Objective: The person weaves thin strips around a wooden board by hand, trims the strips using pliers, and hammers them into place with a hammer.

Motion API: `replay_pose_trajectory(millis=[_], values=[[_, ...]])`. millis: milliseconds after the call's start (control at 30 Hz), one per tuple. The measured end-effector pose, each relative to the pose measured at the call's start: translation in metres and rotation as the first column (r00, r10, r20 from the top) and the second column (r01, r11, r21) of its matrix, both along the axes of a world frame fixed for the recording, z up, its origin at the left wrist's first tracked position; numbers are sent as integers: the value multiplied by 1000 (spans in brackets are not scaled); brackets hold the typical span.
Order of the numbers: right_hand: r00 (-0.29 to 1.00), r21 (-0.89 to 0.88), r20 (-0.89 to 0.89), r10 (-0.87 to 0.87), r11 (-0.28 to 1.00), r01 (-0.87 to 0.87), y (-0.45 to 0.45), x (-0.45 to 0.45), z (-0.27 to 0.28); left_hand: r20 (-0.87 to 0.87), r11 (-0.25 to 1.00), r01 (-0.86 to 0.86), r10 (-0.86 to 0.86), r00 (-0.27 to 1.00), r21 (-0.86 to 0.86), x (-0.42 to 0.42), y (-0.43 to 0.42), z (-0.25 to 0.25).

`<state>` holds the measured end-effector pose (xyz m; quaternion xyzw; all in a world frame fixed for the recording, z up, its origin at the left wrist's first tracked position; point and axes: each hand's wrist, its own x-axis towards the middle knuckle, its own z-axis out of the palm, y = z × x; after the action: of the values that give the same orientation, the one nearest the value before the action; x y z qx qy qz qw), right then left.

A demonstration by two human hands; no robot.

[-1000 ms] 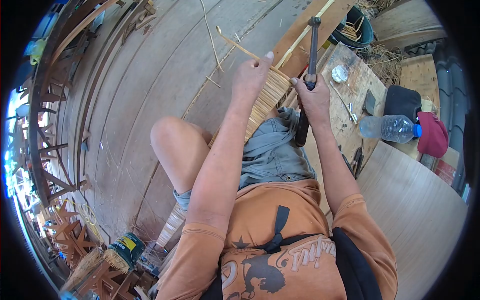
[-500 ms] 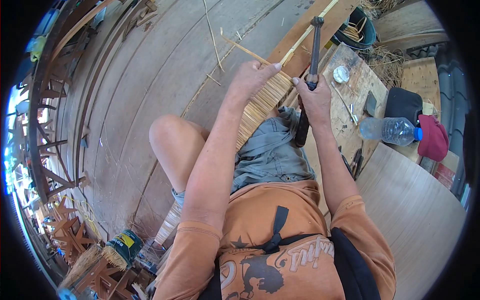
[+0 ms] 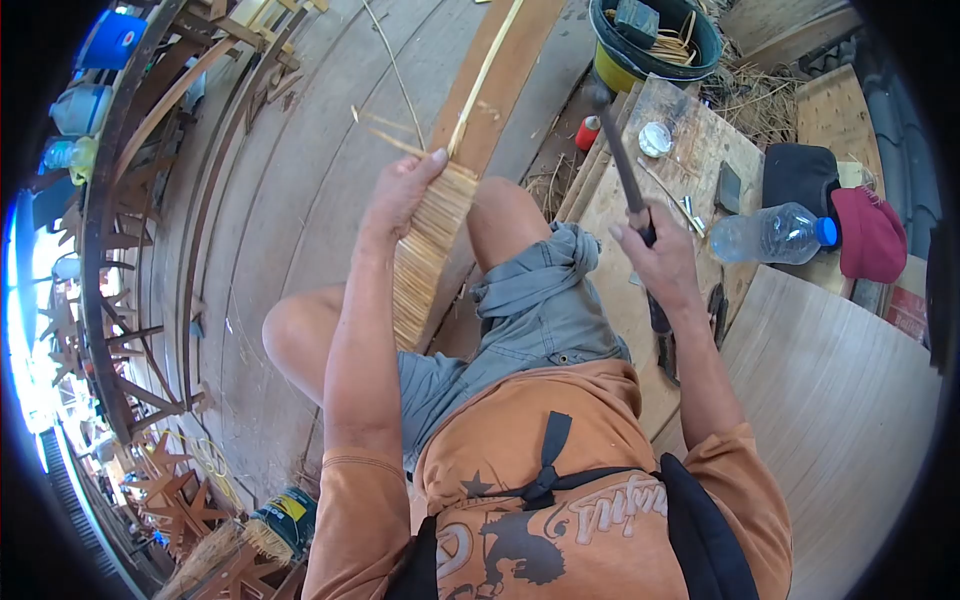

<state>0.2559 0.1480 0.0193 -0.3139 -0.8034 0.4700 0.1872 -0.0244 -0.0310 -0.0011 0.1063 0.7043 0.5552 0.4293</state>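
Note:
My left hand is closed on the edge of a long brown board, its thumb at the end of the wrapped part. Pale cane-like strips cover the board's near stretch in tight rows. A narrow light strip runs along the bare part, and a loose strip end sticks out beyond my thumb. In my right hand is a dark hammer-like tool, held upright by its handle, apart from the board. Its small head is blurred.
At the right, a worn wooden bench bears a white tub, a plastic bottle and a maroon cap. A bucket with coiled strips stands behind it. Wooden frames line the left side.
My left hand and the wrapped board have moved left. The tool has come away from the board's edge, its head now lower, as my right hand moved down and slightly right.

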Motion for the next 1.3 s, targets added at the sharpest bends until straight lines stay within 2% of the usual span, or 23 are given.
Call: replay_pose_trajectory(millis=[67, 167, 300, 333, 400, 433, 467, 600, 667, 733, 800, 867, 967, 1100, 1167, 1233, 1267, 1300], values=[[1000, -16, 19, 23, 1000, -23, -5, 12, -8, 11, 999, -2, 1, 1000, 43, 3, 1, -13], [985, -88, 152, 83, 994, -70, -13, 25, -19, 63, 994, -15, 8, 998, 108, 8, -2, -14], [980, -183, 153, 126, 978, -97, -26, 31, -16, 138, 999, 46, -49, 989, 25, 3, -16, -26], [978, -173, 154, 137, 979, -110, -26, 31, -12, 128, 998, 9, -17, 992, 58, 9, -19, -33], [966, -209, 182, 182, 967, -142, -30, 31, -4, 72, 1000, -2, 1, 997, 15, 16, -21, -40], [954, -192, 199, 223, 964, -186, -30, 30, -2, 105, 999, 49, -47, 993, -11, 16, -22, -39], [946, -190, 215, 242, 961, -203, -32, 28, 2, 121, 1000, 28, -27, 992, -5, 18, -23, -36], [900, -105, 295, 322, 947, -304, -37, 12, 29, 66, 996, 78, -75, 995, -43, 18, -24, -36], [869, -72, 334, 365, 929, -363, -41, 4, 44, -103, 995, 98, -100, 990, -29, 17, -24, -48], [834, -12, 367, 412, 899, -438, -46, -1, 54, -81, 996, 90, -89, 993, 10, 17, -25, -48], [816, 6, 402, 415, 890, -456, -50, -7, 57, -117, 989, 133, -141, 983, -69, 16, -25, -44], [801, 15, 438, 409, 887, -461, -55, -11, 58, -97, 992, 124, -125, 987, -18, 21, -27, -37], [755, -12, 506, 417, 879, -477, -54, -15, 52, -172, 992, 125, -128, 977, -27, 18, -25, -46], [812, -21, 428, 397, 902, -430, -66, -20, 70, -165, 992, 125, -120, 979, 16, 20, -25, -55], [839, 47, 375, 395, 896, -443, -75, -19, 82, -139, 991, 123, -116, 984, 44, 19, -25, -52], [857, 174, 290, 425, 858, -484, -80, -19, 88, -201, 989, 132, -142, 969, -60, 18, -25, -50], [855, 175, 295, 426, 856, -486, -82, -21, 86, -198, 990, 131, -139, 970, -56, 19, -26, -49], [820, 193, 402, 407, 838, -511, -82, -24, 80, -199, 991, 124, -130, 971, -41, 20, -26, -48]])
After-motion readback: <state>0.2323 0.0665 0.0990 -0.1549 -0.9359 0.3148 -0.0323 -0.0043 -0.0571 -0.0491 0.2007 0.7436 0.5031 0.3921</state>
